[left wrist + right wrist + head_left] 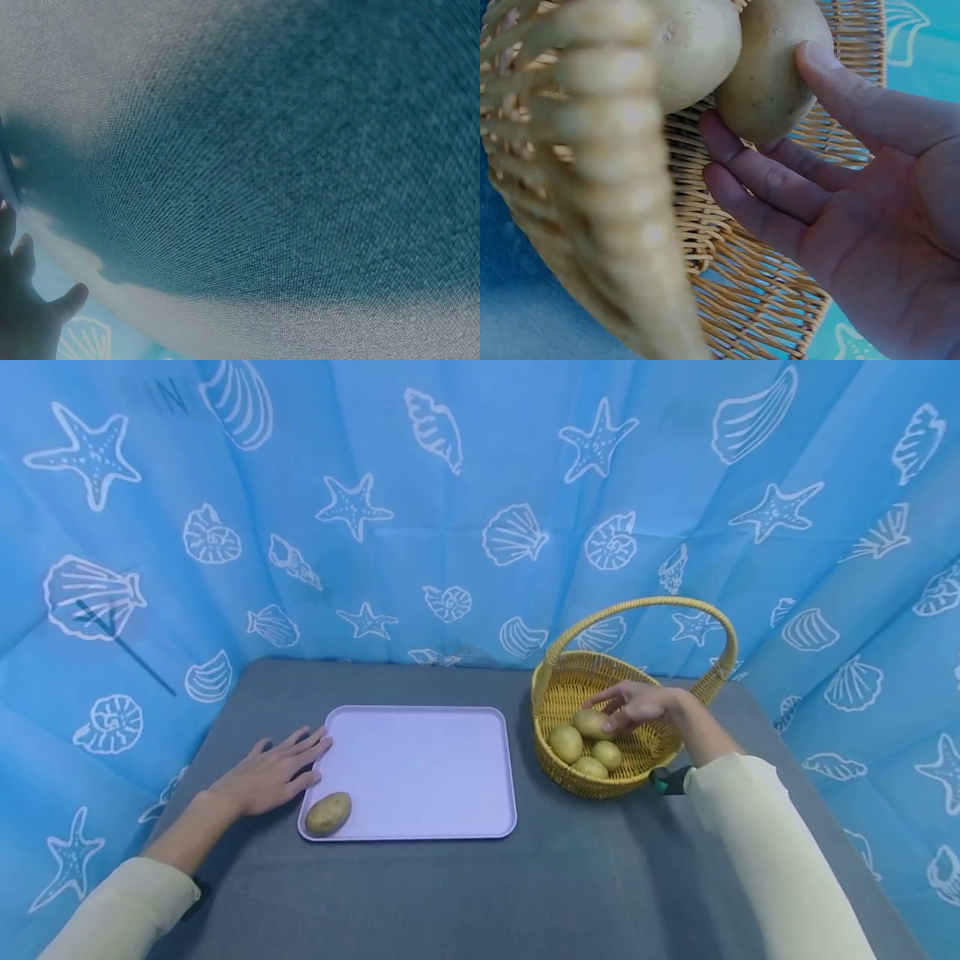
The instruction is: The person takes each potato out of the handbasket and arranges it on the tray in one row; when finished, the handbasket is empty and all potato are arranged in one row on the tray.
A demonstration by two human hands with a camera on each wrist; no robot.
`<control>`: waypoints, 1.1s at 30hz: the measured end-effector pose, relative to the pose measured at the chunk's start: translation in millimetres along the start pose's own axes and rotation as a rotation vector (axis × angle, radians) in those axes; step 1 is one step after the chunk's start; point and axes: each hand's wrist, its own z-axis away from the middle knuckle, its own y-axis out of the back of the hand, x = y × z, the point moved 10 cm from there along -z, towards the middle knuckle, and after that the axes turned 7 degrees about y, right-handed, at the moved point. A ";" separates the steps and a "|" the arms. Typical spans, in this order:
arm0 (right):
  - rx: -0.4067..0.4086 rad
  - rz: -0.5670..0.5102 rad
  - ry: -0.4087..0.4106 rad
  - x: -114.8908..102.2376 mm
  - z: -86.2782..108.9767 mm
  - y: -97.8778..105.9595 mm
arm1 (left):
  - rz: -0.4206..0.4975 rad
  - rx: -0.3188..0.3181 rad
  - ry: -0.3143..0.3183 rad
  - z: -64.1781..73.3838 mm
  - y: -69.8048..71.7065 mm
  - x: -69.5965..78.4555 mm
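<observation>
My right hand (637, 703) reaches under the handle of a yellow wicker basket (551, 768) and grips a potato (590, 723). In the right wrist view the thumb presses one side of that potato (769, 82) and the fingers curl round the other. Several more potatoes lie in the basket, one potato (697, 52) right beside the held one. My left hand (270, 777) lies palm down with fingers spread at the left edge of a pale lilac tray (420, 768). A single brownish potato (328, 814) sits in the tray's near left corner, close to that hand.
Tray and basket stand on a grey cloth-covered table (420, 893), the basket to the right of the tray. A blue curtain (465, 485) with white shell and starfish prints hangs behind and at both sides. The tall basket handle (637, 603) arches over the right hand.
</observation>
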 end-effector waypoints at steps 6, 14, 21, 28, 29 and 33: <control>0.037 0.152 0.093 -20.8 12.6 4.1 | -0.004 0.009 -0.009 -3.1 -0.9 -0.2; 0.031 0.235 0.225 -48.6 28.6 -1.9 | -0.012 0.008 -0.002 -3.3 -1.0 -0.1; -0.008 0.167 0.366 -78.3 38.3 -19.2 | -0.004 0.014 -0.001 -1.6 -0.9 -2.6; -0.036 0.158 0.480 -109.1 36.9 -46.6 | -0.007 -0.002 0.004 -1.7 -2.0 -1.6; -0.042 0.154 0.488 -112.6 35.0 -51.1 | -0.008 -0.001 0.001 -1.8 -2.2 -1.4; -0.062 0.133 0.519 -124.8 23.7 -71.0 | -0.016 0.006 0.001 -1.7 -2.3 -1.3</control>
